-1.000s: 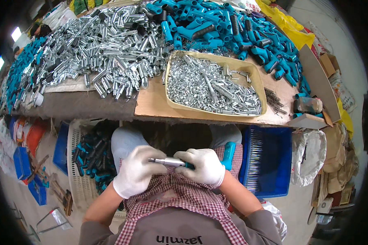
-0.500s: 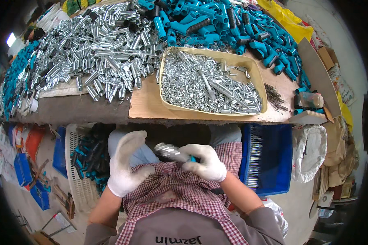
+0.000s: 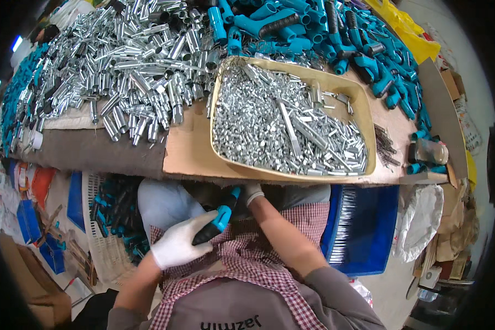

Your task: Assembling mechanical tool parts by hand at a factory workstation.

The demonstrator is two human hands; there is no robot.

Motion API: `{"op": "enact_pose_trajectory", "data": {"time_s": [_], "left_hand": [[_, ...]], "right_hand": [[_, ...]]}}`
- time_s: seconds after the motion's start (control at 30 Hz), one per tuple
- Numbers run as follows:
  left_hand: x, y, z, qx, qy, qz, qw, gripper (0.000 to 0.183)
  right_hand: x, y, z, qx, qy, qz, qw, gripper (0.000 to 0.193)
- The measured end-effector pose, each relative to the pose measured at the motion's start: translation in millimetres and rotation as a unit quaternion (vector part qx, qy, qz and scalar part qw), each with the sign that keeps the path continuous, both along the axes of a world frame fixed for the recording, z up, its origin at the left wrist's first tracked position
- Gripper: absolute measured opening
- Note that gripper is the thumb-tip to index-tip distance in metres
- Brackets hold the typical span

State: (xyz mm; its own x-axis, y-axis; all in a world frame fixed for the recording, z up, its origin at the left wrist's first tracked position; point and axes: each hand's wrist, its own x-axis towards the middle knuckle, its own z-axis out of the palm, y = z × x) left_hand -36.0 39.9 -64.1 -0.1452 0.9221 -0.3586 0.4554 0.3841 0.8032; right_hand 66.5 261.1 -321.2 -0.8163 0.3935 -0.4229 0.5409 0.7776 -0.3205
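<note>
My left hand (image 3: 176,245), in a white glove, is closed around a teal and black bent plastic handle (image 3: 221,218) above my lap. The handle slants up toward the table edge, its slim teal end pointing away from me. My right hand (image 3: 252,193) reaches forward to the table's front edge. Only the glove's back and cuff show there, and its fingers are out of sight. Beyond the edge stands a cream tray (image 3: 291,175) full of small shiny metal pins and a few longer metal bars.
Metal tubes (image 3: 126,60) are heaped at the table's left, teal handles (image 3: 291,22) at the back and right. Dark springs (image 3: 386,146) lie right of the tray, near a jar (image 3: 430,152). Below are a blue crate (image 3: 374,231) of metal rods and a white basket (image 3: 99,242) of handles.
My left hand, open before, now grips the handle. My right hand, which held a shiny metal piece with a teal part, has moved forward to the table edge; that metal piece is out of sight.
</note>
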Motion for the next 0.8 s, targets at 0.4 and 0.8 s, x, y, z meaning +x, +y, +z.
{"op": "enact_pose_trajectory", "data": {"time_s": [0.4, 0.8], "left_hand": [[19.0, 18.0, -80.7, -0.016, 0.169, 0.077, 0.982, 0.053], [48.9, 48.0, -123.7, -0.084, 0.131, 0.094, 0.983, 0.059]], "right_hand": [[30.1, -16.6, -75.4, -0.086, 0.073, -0.046, 0.992, 0.036], [-24.6, -8.1, -58.9, -0.112, 0.17, 0.052, 0.978, 0.031]]}}
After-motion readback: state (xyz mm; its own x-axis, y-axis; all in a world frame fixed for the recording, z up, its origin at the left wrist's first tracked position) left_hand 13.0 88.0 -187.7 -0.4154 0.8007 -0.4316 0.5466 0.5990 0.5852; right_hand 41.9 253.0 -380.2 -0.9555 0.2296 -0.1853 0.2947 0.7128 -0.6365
